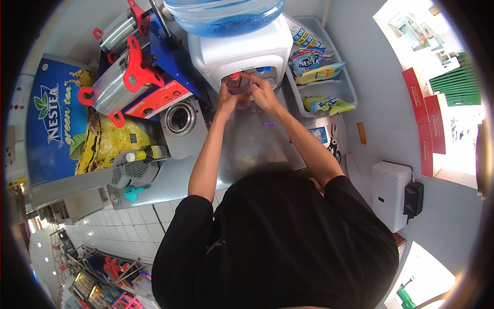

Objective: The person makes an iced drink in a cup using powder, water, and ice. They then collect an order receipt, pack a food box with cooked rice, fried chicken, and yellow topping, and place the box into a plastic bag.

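Observation:
My left hand (226,102) is wrapped round the side of a clear plastic cup (235,87), which is under the red tap (235,75) of a white water dispenser (239,49). The cup seems to contain a pinkish liquid. My right hand (263,95) is at the cup's other side, its fingers bent together near the rim and the red tap. What they grip is too small to tell. Beside the red tap is a blue tap (264,69). A blue water bottle (224,15) sits on the dispenser.
A steel counter (257,136) lies below, bearing a small purple wrapper (269,124). On the right, a plastic tray (351,98) holds Nestea packs (309,59). Left are steel cylinders with red handles (110,85), a machine with a round opening (180,119) and a yellow-capped bottle (154,153).

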The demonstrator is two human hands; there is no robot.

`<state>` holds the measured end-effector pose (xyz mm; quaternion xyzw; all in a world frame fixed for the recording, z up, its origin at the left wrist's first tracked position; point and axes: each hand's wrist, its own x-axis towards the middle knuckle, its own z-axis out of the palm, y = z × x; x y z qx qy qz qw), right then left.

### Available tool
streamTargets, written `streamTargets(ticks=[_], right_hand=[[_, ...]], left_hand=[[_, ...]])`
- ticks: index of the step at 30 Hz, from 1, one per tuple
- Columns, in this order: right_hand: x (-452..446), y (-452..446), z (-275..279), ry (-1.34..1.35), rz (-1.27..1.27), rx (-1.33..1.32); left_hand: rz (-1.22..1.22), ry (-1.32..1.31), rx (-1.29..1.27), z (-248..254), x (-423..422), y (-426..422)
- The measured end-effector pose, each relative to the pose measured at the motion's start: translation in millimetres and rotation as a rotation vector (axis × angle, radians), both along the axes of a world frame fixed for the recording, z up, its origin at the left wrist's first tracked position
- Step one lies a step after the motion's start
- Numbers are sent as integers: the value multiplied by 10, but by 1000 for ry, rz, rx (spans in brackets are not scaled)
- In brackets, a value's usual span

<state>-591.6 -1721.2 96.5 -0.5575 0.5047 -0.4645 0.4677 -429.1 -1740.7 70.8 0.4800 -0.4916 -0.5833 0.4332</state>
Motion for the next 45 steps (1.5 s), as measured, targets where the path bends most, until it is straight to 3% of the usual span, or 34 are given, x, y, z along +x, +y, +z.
streamTargets(ticks=[8,17,24,27,28,31,34,37,40,43,45], right_hand=[[-13,24,83,-43,23,30],[5,124,130,152,-4,-79],[-46,346,308,98,-236,-217],[-295,172,-121,63,-142,19],[-343,135,-119,-80,-74,195],[-372,82,1,-56,9,393],[-239,116,38,101,121,226],[-97,158,92,-29,257,-33],[-39,356,741,372,350,-68],[4,490,949,369,479,-248],[49,566,1087,338,592,-195]], left_hand=[[-6,-27,-6,8,10,-2],[-12,22,-16,130,-3,42],[7,-58,-112,21,-24,114],[97,-345,-193,-21,-76,259],[102,-395,-236,-113,-67,285],[74,-301,-111,-345,21,441],[11,-248,-142,-73,86,757],[-66,-248,-201,22,195,930],[-65,-248,-274,333,311,1082],[-96,-151,-284,499,394,1156],[-141,-23,-226,503,394,1146]])
